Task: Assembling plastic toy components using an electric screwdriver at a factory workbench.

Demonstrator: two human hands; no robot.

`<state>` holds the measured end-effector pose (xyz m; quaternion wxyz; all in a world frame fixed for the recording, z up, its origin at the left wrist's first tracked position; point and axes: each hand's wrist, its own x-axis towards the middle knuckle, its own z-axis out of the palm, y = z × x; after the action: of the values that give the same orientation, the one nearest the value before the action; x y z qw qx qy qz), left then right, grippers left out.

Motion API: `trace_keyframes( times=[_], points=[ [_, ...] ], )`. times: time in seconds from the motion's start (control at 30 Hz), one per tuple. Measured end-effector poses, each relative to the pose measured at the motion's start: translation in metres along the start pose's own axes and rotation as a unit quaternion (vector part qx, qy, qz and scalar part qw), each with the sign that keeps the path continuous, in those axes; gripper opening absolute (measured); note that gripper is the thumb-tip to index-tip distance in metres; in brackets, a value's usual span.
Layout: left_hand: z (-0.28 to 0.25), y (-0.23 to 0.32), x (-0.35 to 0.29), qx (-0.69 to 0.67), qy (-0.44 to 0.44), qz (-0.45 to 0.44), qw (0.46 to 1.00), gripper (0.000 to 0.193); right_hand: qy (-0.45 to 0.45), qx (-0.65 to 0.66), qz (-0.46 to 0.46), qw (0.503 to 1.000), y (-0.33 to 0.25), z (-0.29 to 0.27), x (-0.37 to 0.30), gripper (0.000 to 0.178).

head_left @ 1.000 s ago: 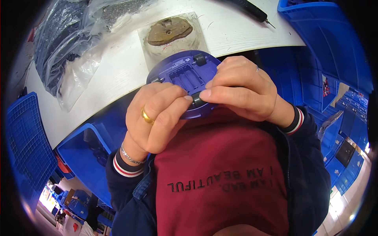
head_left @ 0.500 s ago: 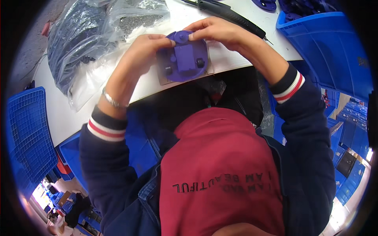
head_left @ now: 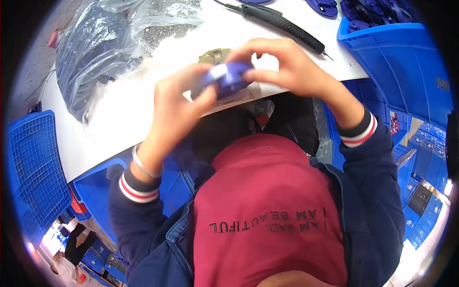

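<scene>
A round purple plastic part [head_left: 228, 78], smeared by motion, is held up between both hands over the table's near edge. My left hand [head_left: 184, 95] pinches its left side, thumb below and fingers above. On the other side my right hand [head_left: 282, 64] grips it with thumb and forefinger. The part is tilted, so its face is mostly hidden. Behind and beneath it shows a greenish-tan fixture block [head_left: 215, 56] with a hollowed top, lying on the white table [head_left: 110, 136].
A black electric screwdriver [head_left: 282, 26] lies across the far table. Grey plastic bags [head_left: 98, 52] cover the back left. At the right stands a blue bin [head_left: 382, 48] with purple parts in it. A blue crate [head_left: 38, 162] is at the left; a person [head_left: 69, 263] shows far lower left.
The purple part has been lifted off the fixture block and tipped, uncovering the block. Both hands have shifted their hold and come toward me with it.
</scene>
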<state>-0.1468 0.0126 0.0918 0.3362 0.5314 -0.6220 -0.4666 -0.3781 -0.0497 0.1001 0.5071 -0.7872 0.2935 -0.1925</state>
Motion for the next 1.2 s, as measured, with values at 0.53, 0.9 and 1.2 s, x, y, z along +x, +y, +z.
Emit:
trace_keyframes(
  times=[0.53,0.9,1.2],
  points=[
    [0.024,-0.007,-0.026,0.047,0.040,0.109,0.992,0.025,0.081,-0.084,-0.080,0.990,-0.004,0.027,-0.028,0.033],
    [0.020,0.010,-0.040,0.171,0.093,0.299,0.934,0.032,0.099,-0.174,-0.154,0.968,-0.024,0.025,-0.037,0.039],
    [0.024,0.013,-0.045,0.174,0.057,0.349,0.919,0.030,0.082,-0.262,-0.260,0.926,-0.029,0.021,-0.051,0.039]
  ],
)
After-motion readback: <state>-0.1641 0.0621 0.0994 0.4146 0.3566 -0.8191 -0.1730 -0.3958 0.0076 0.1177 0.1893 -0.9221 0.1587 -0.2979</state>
